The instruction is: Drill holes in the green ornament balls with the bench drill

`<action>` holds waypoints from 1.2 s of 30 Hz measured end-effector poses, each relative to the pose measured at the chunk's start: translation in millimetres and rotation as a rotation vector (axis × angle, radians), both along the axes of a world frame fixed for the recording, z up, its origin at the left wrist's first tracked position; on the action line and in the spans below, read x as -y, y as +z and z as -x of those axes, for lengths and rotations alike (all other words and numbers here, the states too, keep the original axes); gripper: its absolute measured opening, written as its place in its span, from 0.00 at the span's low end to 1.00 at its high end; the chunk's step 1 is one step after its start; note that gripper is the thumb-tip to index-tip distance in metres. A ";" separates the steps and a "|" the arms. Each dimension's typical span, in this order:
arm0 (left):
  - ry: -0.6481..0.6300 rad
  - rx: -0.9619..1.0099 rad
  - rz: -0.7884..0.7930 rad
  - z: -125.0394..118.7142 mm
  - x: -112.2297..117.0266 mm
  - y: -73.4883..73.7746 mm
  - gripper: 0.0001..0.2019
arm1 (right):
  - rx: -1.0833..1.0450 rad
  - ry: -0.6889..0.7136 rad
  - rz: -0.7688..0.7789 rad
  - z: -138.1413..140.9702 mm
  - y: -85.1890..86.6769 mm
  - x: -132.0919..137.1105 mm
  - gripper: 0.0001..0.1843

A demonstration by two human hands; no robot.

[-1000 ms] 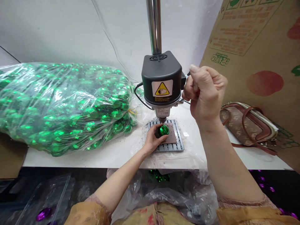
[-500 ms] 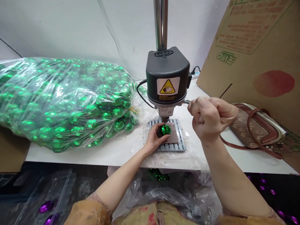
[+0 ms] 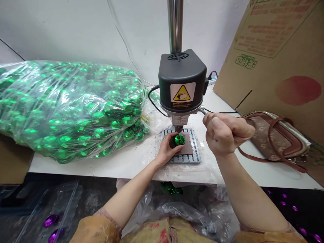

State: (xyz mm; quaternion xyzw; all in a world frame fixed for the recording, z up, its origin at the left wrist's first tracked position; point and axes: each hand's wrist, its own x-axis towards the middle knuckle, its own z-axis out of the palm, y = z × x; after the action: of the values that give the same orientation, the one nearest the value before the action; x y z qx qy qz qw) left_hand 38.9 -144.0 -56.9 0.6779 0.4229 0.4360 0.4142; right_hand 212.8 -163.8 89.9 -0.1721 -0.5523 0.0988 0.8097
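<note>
A small black drill press [image 3: 182,79] with a yellow warning label stands on the white table. Under its chuck [image 3: 178,128], a shiny green faceted ornament [image 3: 179,139] rests on a brown pad [image 3: 187,148] over the grey slotted base [image 3: 196,158]. My left hand [image 3: 167,148] curls thumb and fingers around the ornament from the left. My right hand [image 3: 226,131] is closed in a fist around the drill press's feed lever [image 3: 202,109] on the machine's right side; most of the lever is hidden by the fingers.
A large clear bag of green ornaments [image 3: 76,111] lies at the left. On the right are a patterned handbag [image 3: 275,138] and a tall cardboard box [image 3: 273,60]. Clear plastic [image 3: 177,212] hangs below the table edge, with purple ornaments [image 3: 50,221] at lower left.
My right fist has moved slightly lower with the lever. My left hand stays around the green ornament under the chuck. The view has shifted a little.
</note>
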 end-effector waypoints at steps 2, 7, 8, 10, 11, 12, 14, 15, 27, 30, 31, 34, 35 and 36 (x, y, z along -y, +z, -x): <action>-0.001 -0.018 -0.012 0.3 0.1 0.0 0.27 | 0.012 0.006 -0.032 0.6 -2.6 0.2 0.30; -0.017 -0.033 -0.027 0.9 -0.3 -1.0 0.27 | 0.025 0.020 -0.092 1.3 -4.9 -1.0 0.28; -0.021 -0.030 -0.027 0.9 -0.4 -1.2 0.27 | 0.031 0.018 -0.099 1.1 -5.3 -1.4 0.28; -0.024 -0.026 -0.029 0.8 -0.4 -1.5 0.27 | 0.048 0.014 -0.111 0.3 -7.3 -2.0 0.27; -0.022 -0.023 -0.030 0.8 -0.3 -1.4 0.27 | 0.057 0.015 -0.120 -0.1 -9.2 -2.0 0.27; -0.021 -0.020 -0.031 0.7 -0.1 -1.3 0.27 | 0.067 0.017 -0.128 -0.5 -11.7 -1.8 0.27; -0.020 -0.009 -0.031 0.6 0.3 -1.2 0.27 | 0.091 0.019 -0.138 -0.6 -17.0 -0.3 0.26; -0.019 -0.003 -0.030 0.6 0.4 -1.3 0.27 | 0.102 0.018 -0.137 -0.3 -18.7 0.8 0.26; 0.209 -0.135 -0.160 1.0 28.0 19.6 0.24 | -0.143 0.154 0.387 1.3 78.5 -14.0 0.26; 0.065 -0.248 -0.429 18.5 72.8 19.3 0.24 | -0.147 0.184 0.398 0.2 81.5 -16.9 0.25; -0.061 -0.297 -0.534 26.3 89.4 13.5 0.25 | -0.147 0.188 0.398 0.4 80.9 -16.7 0.26; -0.388 -0.587 -0.777 50.8 132.8 -17.3 0.27 | -0.171 0.181 0.396 1.8 79.9 -15.3 0.26; -0.452 -0.716 -0.776 58.1 143.3 -28.9 0.27 | -0.178 0.174 0.391 2.4 80.2 -15.0 0.26; -0.491 -0.838 -0.739 64.5 151.4 -39.5 0.29 | -0.182 0.169 0.387 2.9 80.7 -14.7 0.26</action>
State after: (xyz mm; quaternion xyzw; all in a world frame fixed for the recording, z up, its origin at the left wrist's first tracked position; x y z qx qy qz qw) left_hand -25.6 -295.4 -96.4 0.9683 0.2020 0.1419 0.0384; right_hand 209.9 -149.1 170.6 -0.2676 -0.4604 0.2853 0.7969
